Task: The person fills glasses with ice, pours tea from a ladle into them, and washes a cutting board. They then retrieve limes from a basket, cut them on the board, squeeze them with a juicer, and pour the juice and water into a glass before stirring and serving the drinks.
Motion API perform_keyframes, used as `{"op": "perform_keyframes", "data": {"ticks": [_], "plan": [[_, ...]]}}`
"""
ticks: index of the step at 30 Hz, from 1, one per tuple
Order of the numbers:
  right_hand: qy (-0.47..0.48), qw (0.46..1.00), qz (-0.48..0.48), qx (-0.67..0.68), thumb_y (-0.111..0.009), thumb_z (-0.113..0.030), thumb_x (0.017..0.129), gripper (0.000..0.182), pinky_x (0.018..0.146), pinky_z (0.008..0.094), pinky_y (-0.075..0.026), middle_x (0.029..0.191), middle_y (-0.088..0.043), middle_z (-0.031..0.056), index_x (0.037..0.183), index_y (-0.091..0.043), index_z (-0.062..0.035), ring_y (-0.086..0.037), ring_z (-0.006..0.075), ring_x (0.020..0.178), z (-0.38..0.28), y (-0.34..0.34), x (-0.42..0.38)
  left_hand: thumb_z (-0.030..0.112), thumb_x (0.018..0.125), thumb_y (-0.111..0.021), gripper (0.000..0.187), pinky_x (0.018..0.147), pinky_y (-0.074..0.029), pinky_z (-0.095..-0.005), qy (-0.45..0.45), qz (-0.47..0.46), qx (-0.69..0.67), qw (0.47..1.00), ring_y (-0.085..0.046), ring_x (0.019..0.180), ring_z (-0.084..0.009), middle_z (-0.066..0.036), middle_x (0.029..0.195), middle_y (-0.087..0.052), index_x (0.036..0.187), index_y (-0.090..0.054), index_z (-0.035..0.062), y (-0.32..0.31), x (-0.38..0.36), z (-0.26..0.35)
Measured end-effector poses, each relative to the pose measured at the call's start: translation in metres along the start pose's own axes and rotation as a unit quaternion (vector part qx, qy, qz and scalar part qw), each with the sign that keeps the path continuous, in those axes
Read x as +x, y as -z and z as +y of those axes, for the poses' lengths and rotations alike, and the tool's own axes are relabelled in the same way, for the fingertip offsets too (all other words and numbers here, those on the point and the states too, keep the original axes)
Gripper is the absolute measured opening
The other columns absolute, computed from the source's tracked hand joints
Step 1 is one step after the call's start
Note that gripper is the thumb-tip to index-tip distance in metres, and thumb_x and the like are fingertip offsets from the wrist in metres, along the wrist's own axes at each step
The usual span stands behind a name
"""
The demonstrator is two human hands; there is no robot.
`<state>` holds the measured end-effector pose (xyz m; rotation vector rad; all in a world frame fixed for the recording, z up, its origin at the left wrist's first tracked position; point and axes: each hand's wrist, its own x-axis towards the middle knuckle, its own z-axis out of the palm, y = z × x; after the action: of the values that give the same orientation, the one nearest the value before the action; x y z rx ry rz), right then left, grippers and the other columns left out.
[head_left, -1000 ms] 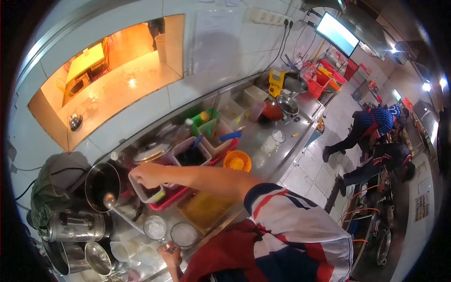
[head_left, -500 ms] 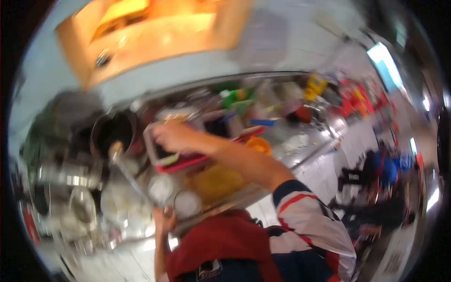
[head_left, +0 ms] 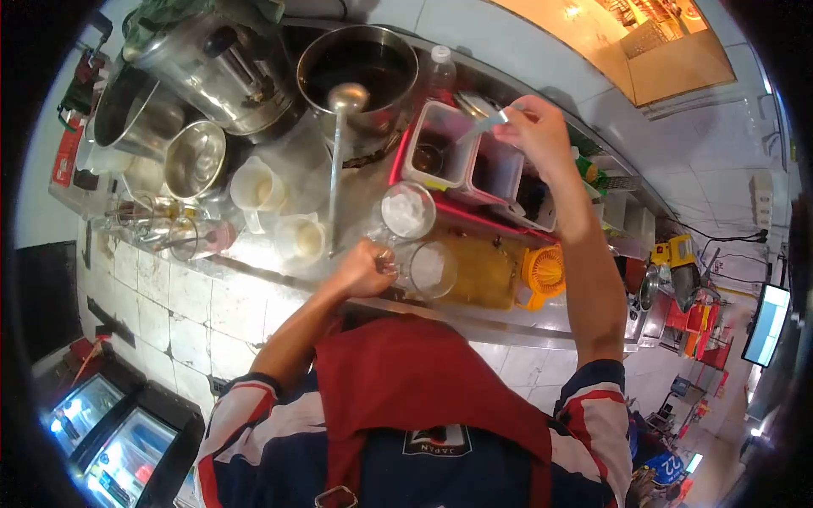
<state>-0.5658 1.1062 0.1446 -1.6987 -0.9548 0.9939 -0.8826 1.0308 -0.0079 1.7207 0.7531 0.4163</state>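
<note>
My left hand (head_left: 364, 269) is closed on the handle of a glass mug (head_left: 431, 268) with ice or a pale content. Beside it stands a second glass (head_left: 407, 211) with similar contents. My right hand (head_left: 535, 129) is raised at the plastic containers, pinching the handle of a light utensil (head_left: 487, 127) that slants down toward a white-rimmed container (head_left: 439, 146) with dark liquid. Its lower end is hard to make out. Another container (head_left: 495, 172) sits alongside in the red tray (head_left: 405, 152). An orange juicer (head_left: 543, 273) is below my right forearm.
A ladle (head_left: 337, 161) rests across the rim of a large pot (head_left: 357, 69). Plastic measuring cups (head_left: 257, 186), a metal bowl (head_left: 196, 159) and a large metal urn (head_left: 224, 76) stand left. A yellowish tray (head_left: 480, 269) lies near the counter's front edge. A person (head_left: 660, 467) is at far right.
The camera view has swung, bringing the pot and containers further right. My right hand, earlier low over the near container, is now raised at its far side with the utensil visible.
</note>
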Motion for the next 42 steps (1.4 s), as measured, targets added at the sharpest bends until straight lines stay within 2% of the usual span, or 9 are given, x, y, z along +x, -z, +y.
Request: {"op": "perform_keyframes", "data": {"ticks": [2, 3, 4, 12, 24, 29, 32, 39, 42], "plan": [[0.002, 1.000, 0.000, -0.005, -0.057, -0.005, 0.090, 0.012, 0.069, 0.0311, -0.060, 0.089, -0.062, 0.0172, 0.094, -0.057, 0.0062, -0.069, 0.0235, 0.077, -0.010, 0.006, -0.003, 0.006, 0.066, -0.067, 0.022, 0.049, -0.036, -0.0337, -0.042, 0.010, -0.002, 0.999, -0.042, 0.048, -0.0183, -0.009, 0.053, -0.047, 0.061, -0.045, 0.0039, -0.003, 0.004, -0.002], [0.006, 1.000, 0.005, -0.008, -0.057, -0.006, 0.090, 0.013, 0.069, 0.0309, -0.060, 0.090, -0.062, 0.0175, 0.096, -0.057, 0.0068, -0.069, 0.0238, 0.078, -0.016, 0.008, -0.004, 0.012, 0.066, -0.066, 0.018, 0.053, -0.042, -0.0394, -0.052, -0.004, 0.042, 0.998, -0.049, 0.052, -0.0323, -0.018, 0.058, -0.052, 0.062, -0.052, 0.0022, -0.001, 0.008, -0.001], [0.011, 1.000, 0.010, -0.011, -0.057, -0.006, 0.090, 0.015, 0.070, 0.0308, -0.060, 0.091, -0.062, 0.0178, 0.097, -0.057, 0.0074, -0.069, 0.0242, 0.079, -0.020, 0.012, -0.005, 0.012, 0.066, -0.066, 0.018, 0.053, -0.042, -0.0394, -0.051, -0.005, 0.041, 0.998, -0.049, 0.052, -0.0323, -0.018, 0.058, -0.052, 0.062, -0.052, 0.0022, -0.003, 0.010, 0.001], [0.060, 0.998, 0.012, -0.022, -0.058, -0.009, 0.091, 0.016, 0.077, 0.0333, -0.059, 0.093, -0.063, 0.0155, 0.098, -0.058, 0.0053, -0.068, 0.0257, 0.083, -0.063, 0.035, -0.025, 0.009, 0.068, -0.065, 0.018, 0.050, -0.037, -0.0364, -0.014, -0.012, -0.027, 0.999, -0.043, 0.050, -0.0187, -0.012, 0.054, -0.046, 0.062, -0.050, 0.0026, -0.012, 0.022, 0.018], [0.130, 0.990, 0.035, -0.049, -0.055, -0.006, 0.092, 0.011, 0.070, 0.0275, -0.059, 0.089, -0.066, 0.0142, 0.093, -0.059, 0.0041, -0.070, 0.0195, 0.079, -0.094, 0.025, -0.116, 0.008, 0.068, -0.064, 0.016, 0.051, -0.037, -0.0338, 0.078, -0.032, -0.076, 0.994, -0.041, 0.053, -0.0124, -0.006, 0.054, -0.045, 0.060, -0.051, 0.0037, -0.013, 0.026, 0.032], [0.252, 0.966, 0.039, -0.041, -0.055, 0.000, 0.091, 0.003, 0.061, 0.0232, -0.055, 0.084, -0.067, 0.0111, 0.092, -0.056, 0.0024, -0.069, 0.0151, 0.074, -0.076, 0.009, -0.153, 0.007, 0.068, -0.064, 0.016, 0.051, -0.038, -0.0312, 0.046, -0.044, -0.067, 0.996, -0.042, 0.055, -0.0100, -0.005, 0.054, -0.047, 0.059, -0.051, 0.0023, -0.008, 0.023, 0.034], [0.272, 0.959, 0.041, -0.070, -0.053, -0.001, 0.092, 0.006, 0.068, 0.0247, -0.056, 0.085, -0.062, 0.0092, 0.096, -0.056, 0.0020, -0.067, 0.0137, 0.074, -0.069, 0.000, -0.176, 0.006, 0.068, -0.063, 0.015, 0.051, -0.037, -0.0305, 0.011, -0.032, -0.043, 0.998, -0.042, 0.055, -0.0095, -0.004, 0.054, -0.047, 0.060, -0.052, 0.0015, -0.006, 0.021, 0.033], [0.505, 0.817, -0.043, -0.276, -0.068, 0.003, 0.072, 0.019, 0.062, 0.0301, -0.056, 0.091, -0.066, 0.0113, 0.088, -0.064, -0.0040, -0.068, 0.0241, 0.077, -0.039, 0.001, -0.221, 0.007, 0.069, -0.064, 0.017, 0.051, -0.037, -0.0313, 0.000, 0.001, -0.065, 0.998, -0.040, 0.054, -0.0099, -0.003, 0.054, -0.046, 0.060, -0.051, 0.0019, -0.006, 0.014, 0.033], [0.560, 0.786, -0.086, -0.246, -0.067, 0.004, 0.070, 0.019, 0.057, 0.0309, -0.055, 0.083, -0.067, 0.0122, 0.087, -0.059, -0.0011, -0.069, 0.0248, 0.074, -0.020, 0.001, -0.223, 0.007, 0.069, -0.064, 0.019, 0.050, -0.036, -0.0321, -0.002, -0.005, -0.077, 0.997, -0.039, 0.053, -0.0110, -0.003, 0.052, -0.045, 0.058, -0.049, 0.0031, -0.003, 0.011, 0.026]]}}
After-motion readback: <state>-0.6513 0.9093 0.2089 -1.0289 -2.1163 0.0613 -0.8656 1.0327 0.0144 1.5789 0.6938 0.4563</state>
